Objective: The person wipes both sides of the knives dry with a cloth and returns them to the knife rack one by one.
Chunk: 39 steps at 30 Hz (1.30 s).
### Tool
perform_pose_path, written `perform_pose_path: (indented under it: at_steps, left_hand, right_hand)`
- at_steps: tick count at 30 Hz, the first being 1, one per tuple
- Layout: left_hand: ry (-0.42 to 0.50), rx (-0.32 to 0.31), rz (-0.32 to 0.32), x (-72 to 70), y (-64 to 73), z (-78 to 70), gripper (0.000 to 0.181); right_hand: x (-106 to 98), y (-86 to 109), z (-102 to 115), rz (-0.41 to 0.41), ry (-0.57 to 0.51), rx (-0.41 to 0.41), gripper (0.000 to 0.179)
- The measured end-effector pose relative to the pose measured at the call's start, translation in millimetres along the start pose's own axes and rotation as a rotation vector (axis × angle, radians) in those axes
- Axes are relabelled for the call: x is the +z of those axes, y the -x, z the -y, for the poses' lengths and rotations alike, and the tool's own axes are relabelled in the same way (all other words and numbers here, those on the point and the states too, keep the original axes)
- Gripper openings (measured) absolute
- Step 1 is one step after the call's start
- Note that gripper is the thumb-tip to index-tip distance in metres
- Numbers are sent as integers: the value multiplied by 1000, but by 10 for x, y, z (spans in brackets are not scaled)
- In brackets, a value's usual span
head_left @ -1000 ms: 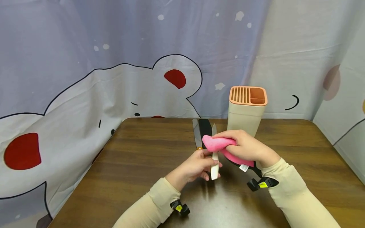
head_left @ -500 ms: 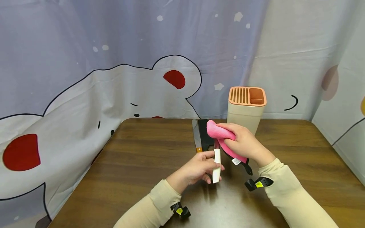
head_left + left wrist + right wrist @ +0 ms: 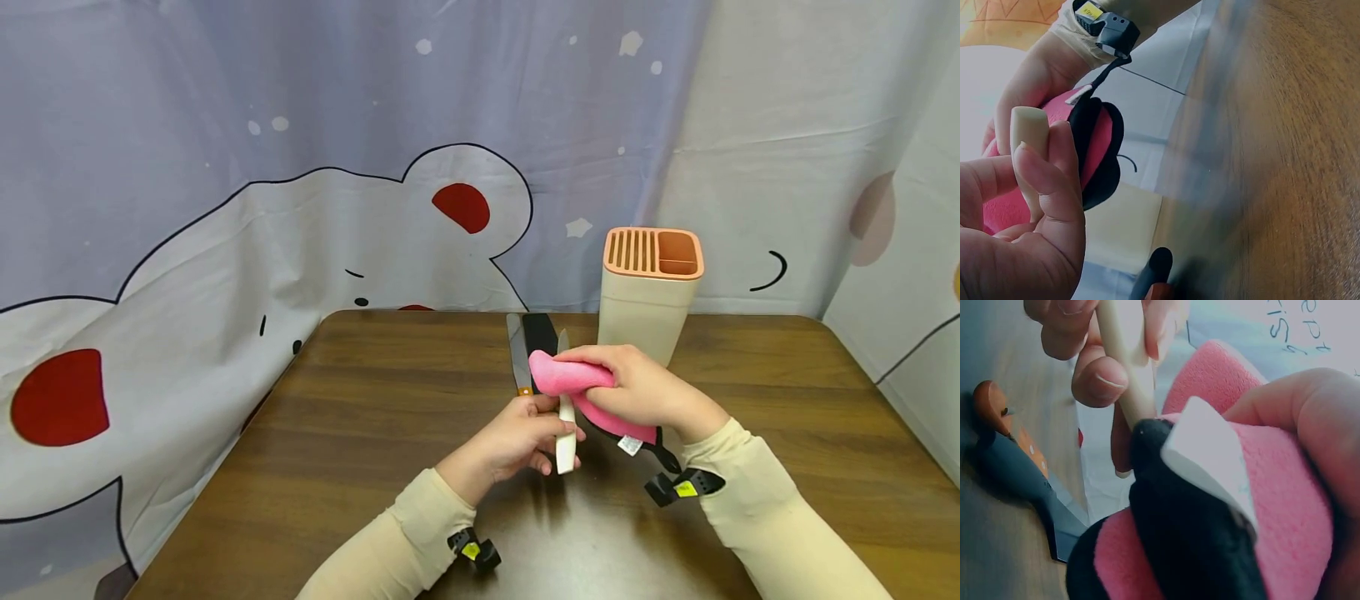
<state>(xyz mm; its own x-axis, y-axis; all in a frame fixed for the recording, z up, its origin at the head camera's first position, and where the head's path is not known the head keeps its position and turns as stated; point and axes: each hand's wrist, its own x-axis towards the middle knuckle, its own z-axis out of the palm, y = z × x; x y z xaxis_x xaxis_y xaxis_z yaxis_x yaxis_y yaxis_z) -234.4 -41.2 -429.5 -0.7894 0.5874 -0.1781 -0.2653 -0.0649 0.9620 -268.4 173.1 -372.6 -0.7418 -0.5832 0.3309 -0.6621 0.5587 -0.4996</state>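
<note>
Left fingers [image 3: 554, 427] round knife handle [image 3: 566, 455] | right fingers [image 3: 594, 355]: pink cloth [image 3: 567, 377] (across blade [image 3: 563, 342])

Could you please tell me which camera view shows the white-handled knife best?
The head view: it shows the handle and blade tip, pink cloth covering the part between. Both wrist views show the handle but no blade.

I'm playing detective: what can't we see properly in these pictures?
Head view: the middle of the slim metal knife with a cream handle, under the pink plush cloth.
Head view: most of the orange wooden handle of the long metal knife, behind the left hand.
Head view: any print on the small white fabric tag, too tiny.
Left wrist view: the rounded black handle, cut off by the bottom edge.
</note>
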Motion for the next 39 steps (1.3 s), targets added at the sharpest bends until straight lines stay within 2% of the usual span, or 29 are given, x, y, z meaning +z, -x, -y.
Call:
perform_pose_path:
  at_steps: [6, 9, 12, 16, 20, 23, 27, 32, 39]
  left_hand:
    - [1, -13, 7, -11, -22, 18, 45]
    - [10, -9, 8, -21, -36, 23, 48]
    - [19, -3, 0, -29, -46, 24, 53]
    - [30, -15, -11, -27, -48, 26, 54]
    - [28, -27, -9, -13, -48, 36, 55]
    - [21, -32, -6, 6, -44, 33, 55]
    - [7, -38, 1, 35, -27, 14, 52]
    - [-34, -41, 10, 47, -1, -1, 46]
    - [-46, -33, -19, 21, -2, 16, 38]
  right_hand:
    - [-69, 20, -9, 50, -58, 4, 47]
    - [-140, 31, -24, 40, -93, 11, 47]
    - [-210, 40, -55, -27, -104, 33, 48]
    - [-243, 27, -101, -163, -69, 85, 49]
    - [-182, -21, -145, -257, 31, 97, 48]
    - [-105, -54, -179, -280, 114, 86, 48]
    - [-11, -70, -186, -255, 158, 72, 49]
    - [76, -64, -129, -142, 163, 22, 50]
    - [57, -24, -20, -42, 85, 2, 45]
